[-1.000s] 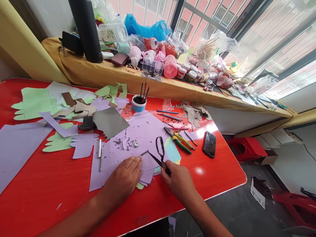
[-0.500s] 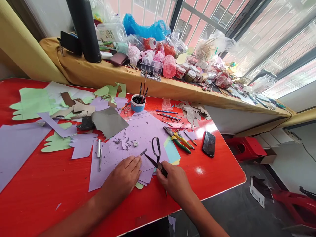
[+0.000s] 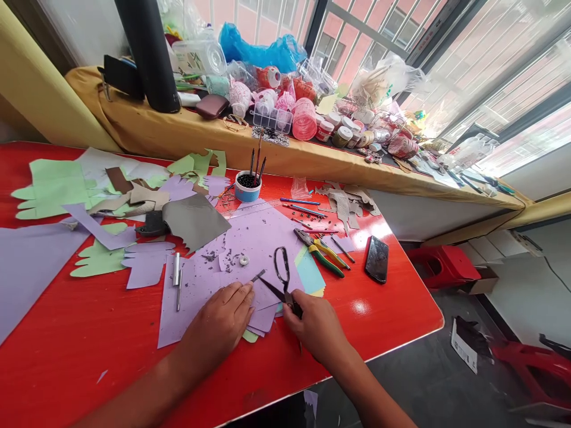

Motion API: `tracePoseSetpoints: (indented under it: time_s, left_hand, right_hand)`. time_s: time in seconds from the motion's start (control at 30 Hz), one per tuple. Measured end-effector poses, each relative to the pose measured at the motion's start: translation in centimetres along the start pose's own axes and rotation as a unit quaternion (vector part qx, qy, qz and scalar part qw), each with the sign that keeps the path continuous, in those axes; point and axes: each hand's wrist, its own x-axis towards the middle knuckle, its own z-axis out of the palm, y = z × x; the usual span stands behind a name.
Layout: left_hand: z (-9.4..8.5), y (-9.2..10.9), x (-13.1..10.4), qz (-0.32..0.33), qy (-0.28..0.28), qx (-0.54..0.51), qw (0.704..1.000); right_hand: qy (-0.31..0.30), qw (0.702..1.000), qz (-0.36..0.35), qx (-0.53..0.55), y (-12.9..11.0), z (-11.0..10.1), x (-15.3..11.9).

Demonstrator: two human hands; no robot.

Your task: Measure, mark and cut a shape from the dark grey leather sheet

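Note:
Low over the purple paper (image 3: pixel 178 324), my left hand (image 3: pixel 227 315) pinches a small dark grey strip (image 3: pixel 258 275) that sticks out past the fingertips. My right hand (image 3: pixel 314 324) is closed around black-handled scissors (image 3: pixel 282 267), one handle loop standing up above the fingers. A dark pointed end of the scissors reaches left, close to the strip; whether they touch I cannot tell. Small dark scraps (image 3: pixel 232 260) and a small round silvery piece (image 3: pixel 243 261) lie on the paper beyond my left hand.
A blue-white tub of black beads (image 3: pixel 248 187) holds upright tools. Pliers (image 3: pixel 319 252) and a phone (image 3: pixel 377 260) lie to the right. Grey sheet material (image 3: pixel 196 220), cut paper (image 3: pixel 145 261) and metal rods (image 3: pixel 177 279) are at left. Jars (image 3: pixel 324 131) line the sill.
The view has shifted very slightly, so things at the left appear a little further left. Both hands keep almost the same pose, with the strip and scissors still held.

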Motion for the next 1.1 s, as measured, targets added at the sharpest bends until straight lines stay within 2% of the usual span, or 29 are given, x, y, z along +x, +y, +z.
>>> tracePoseSetpoints:
  time_s: [0.17, 0.27, 0.4, 0.6, 0.73, 0.87, 1.0, 1.1]
  left_hand:
    - [0.0, 0.0, 0.1, 0.004, 0.006, 0.008, 1.000]
    - [0.0, 0.0, 0.1, 0.002, 0.006, 0.009, 1.000]
    - [-0.1, 0.0, 0.1, 0.000, 0.002, -0.003, 1.000]
    - [-0.2, 0.1, 0.2, -0.002, -0.006, -0.004, 1.000]
    - [-0.1, 0.0, 0.1, 0.000, -0.003, -0.005, 1.000]
    - [-0.1, -0.1, 0.1, 0.003, -0.007, 0.001, 1.000]
    - [-0.1, 0.1, 0.0, -0.007, -0.018, -0.008, 1.000]
    - [0.2, 0.1, -0.2, -0.013, -0.011, -0.022, 1.000]
  right_hand:
    - [0.026, 0.999, 0.018, 0.020, 1.3, -0.8, 0.2]
    - [0.007, 0.998, 0.002, 0.062, 0.7, -0.6, -0.3]
    - [-0.030, 0.998, 0.009, 0.050, 0.1, 0.1, -0.1]
    - [0.009, 0.999, 0.025, 0.036, 0.8, -0.9, 0.1]
    - [-0.013, 0.998, -0.006, 0.066, -0.1, -0.9, -0.4]
    - [-0.030, 0.998, 0.007, 0.052, -0.1, -0.1, 0.1]
    - [0.019, 0.998, 0.028, 0.049, 1.2, -0.3, 0.7]
    - [0.020, 0.994, 0.014, 0.102, 1.5, -0.9, 0.4]
